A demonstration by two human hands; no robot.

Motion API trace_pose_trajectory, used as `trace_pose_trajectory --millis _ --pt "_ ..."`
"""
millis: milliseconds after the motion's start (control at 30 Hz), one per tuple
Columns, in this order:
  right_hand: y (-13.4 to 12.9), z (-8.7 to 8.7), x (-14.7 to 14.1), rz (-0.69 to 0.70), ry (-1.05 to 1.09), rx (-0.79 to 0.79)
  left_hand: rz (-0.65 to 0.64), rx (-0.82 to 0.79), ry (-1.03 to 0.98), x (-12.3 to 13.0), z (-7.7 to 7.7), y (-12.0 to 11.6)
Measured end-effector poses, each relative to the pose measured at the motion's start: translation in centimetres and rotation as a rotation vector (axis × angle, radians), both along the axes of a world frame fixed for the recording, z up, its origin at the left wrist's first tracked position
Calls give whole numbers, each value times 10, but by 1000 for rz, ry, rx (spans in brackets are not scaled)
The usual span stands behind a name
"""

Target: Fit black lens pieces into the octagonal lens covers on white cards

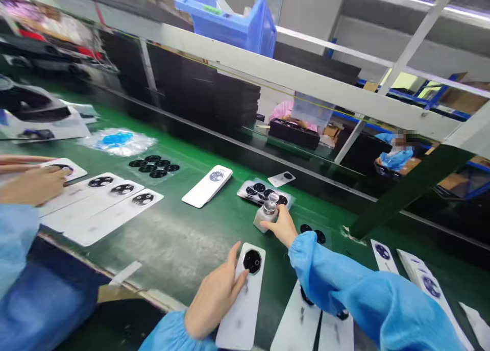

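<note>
My left hand (217, 295) rests on a white phone-shaped panel (242, 310) with a round black camera piece (252, 261) near its top; thumb and forefinger are spread at its left edge and beside the black piece. Further off, my right hand (281, 226) is at a small square bottle (264, 218) with a round metal top, thumb and fingers around its right side. Just behind the bottle, a clear-wrapped pack (253, 189) holds several black round pieces. More white panels (296, 320) lie below my right forearm.
At the left, a co-worker's hands (36, 185) touch a panel beside three white panels (111, 213). A white panel stack (206, 186), black discs (158, 173) and plastic bags (118, 141) lie mid-table. A green post (409, 190) stands right; more panels (424, 274) lie beyond.
</note>
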State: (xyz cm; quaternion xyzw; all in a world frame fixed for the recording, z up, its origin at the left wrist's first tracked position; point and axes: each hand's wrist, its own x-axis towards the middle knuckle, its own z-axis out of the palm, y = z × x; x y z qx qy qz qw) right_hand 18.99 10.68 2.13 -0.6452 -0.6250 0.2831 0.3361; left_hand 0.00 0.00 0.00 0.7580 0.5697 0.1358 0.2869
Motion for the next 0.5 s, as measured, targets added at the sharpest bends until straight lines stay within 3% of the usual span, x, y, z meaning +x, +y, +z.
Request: trace_pose_trajectory --millis 300,367,500 --pt "7 4 15 163 33 -16 -108 57 265 -5 20 9" --pt "7 6 17 198 40 -30 -105 129 195 -11 25 17" --pt "6 8 18 240 47 -58 -59 372 -143 -12 40 52"
